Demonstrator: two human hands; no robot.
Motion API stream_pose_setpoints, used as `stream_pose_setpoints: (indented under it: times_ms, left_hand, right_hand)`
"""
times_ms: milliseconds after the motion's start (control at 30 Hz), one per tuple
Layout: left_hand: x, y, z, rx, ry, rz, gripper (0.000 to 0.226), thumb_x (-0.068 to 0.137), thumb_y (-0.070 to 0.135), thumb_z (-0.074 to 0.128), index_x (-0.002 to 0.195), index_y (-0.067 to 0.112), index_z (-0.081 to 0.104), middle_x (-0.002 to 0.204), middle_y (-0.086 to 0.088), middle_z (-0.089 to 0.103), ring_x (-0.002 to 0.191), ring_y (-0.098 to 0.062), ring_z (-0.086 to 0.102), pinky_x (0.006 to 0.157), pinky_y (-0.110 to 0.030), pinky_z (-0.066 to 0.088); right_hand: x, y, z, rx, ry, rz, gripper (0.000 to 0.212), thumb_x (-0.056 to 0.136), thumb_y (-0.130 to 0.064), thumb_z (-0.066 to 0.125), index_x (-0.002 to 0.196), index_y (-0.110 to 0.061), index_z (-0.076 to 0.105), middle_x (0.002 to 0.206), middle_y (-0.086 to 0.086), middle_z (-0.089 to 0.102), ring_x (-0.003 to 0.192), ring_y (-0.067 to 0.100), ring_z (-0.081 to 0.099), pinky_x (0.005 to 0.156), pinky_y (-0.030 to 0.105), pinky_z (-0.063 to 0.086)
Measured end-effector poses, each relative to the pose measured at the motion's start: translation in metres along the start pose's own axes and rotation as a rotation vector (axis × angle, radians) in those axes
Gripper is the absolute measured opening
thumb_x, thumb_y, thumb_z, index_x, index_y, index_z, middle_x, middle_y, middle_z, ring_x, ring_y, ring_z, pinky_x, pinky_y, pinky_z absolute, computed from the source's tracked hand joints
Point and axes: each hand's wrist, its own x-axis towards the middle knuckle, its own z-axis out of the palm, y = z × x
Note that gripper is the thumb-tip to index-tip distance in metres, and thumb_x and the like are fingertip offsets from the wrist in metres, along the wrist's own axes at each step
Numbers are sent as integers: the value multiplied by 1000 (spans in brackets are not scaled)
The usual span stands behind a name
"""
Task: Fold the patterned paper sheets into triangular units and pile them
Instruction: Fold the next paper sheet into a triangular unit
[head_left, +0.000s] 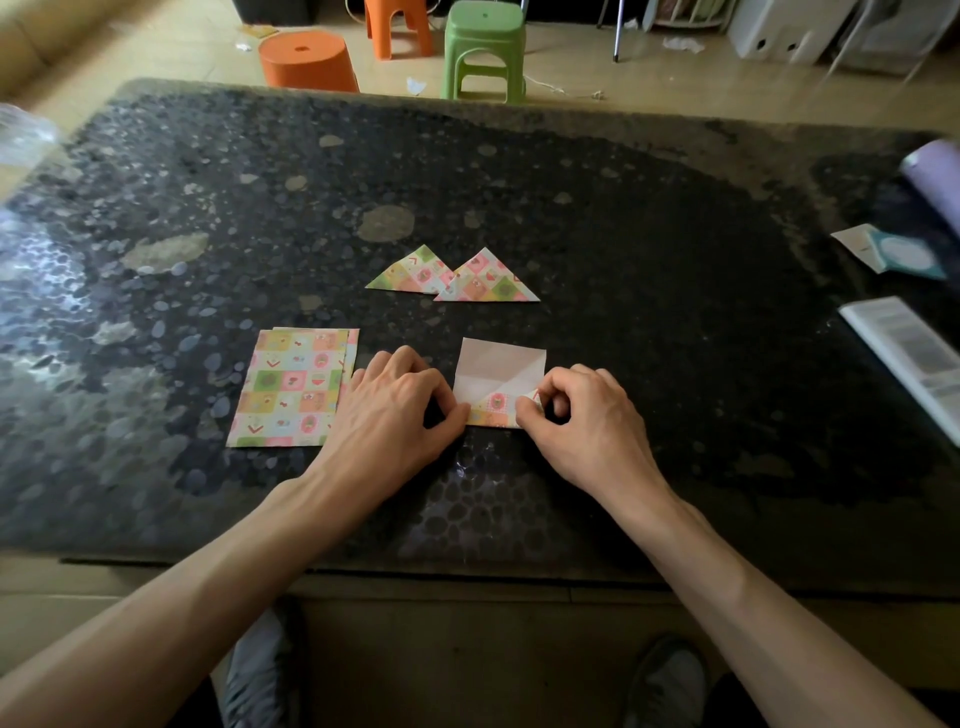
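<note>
Sheet lies white side up on the table, right in front of me. L hand curled, pinching its near-left edge. R hand pinches the near-right corner, turned up w/ pattern showing. Stack of flat sheets just left; 2 folded triangles beyond, overlapping.

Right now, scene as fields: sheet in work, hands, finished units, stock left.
sheet in work: white side up, creased, flat on the table
left hand: grips the sheet's near left edge
right hand: pinches the near right corner, folded up with the pattern showing
finished units: left triangle and right triangle, the right overlapping the left's corner
stock: stack of flat patterned sheets, left of the left hand
</note>
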Motion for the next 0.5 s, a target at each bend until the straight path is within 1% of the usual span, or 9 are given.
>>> stream_pose_setpoints:
  times_ms: [133, 267, 367, 500]
  left_hand:
    - [1, 0, 0, -2, -6, 3, 24, 92, 54, 63, 88, 31, 69, 105, 11, 52, 97, -8, 42, 83, -29, 38]
    - [2, -1, 0, -6, -11, 10, 22, 92, 54, 63, 88, 33, 67, 104, 12, 50, 97, -8, 42, 83, -30, 38]
    - [1, -3, 0, -24, 3, 14, 20, 91, 55, 64, 88, 36, 59, 102, 13, 49, 96, -9, 43, 82, -30, 38]
    - [2, -7, 0, -49, 1, 6, 25, 88, 57, 67, 91, 39, 51, 99, 13, 49, 95, -10, 44, 80, -30, 37]
  right_hand:
    - [0, 0, 0, -4, -3, -2, 25, 95, -46, 66, 83, -25, 60, 84, -10, 54, 88, 10, 49, 62, 22, 33]
    - [0, 1, 0, 6, -4, -2, 25, 95, -46, 67, 84, -24, 61, 86, -9, 55, 89, 10, 50, 67, 26, 38]
    - [1, 1, 1, 8, -4, -3, 25, 94, -46, 68, 83, -25, 60, 86, -9, 56, 90, 10, 51, 70, 27, 42]
    - [1, 1, 0, 7, -7, -5, 23, 93, -46, 69, 85, -27, 60, 86, -11, 55, 90, 9, 51, 69, 25, 42]
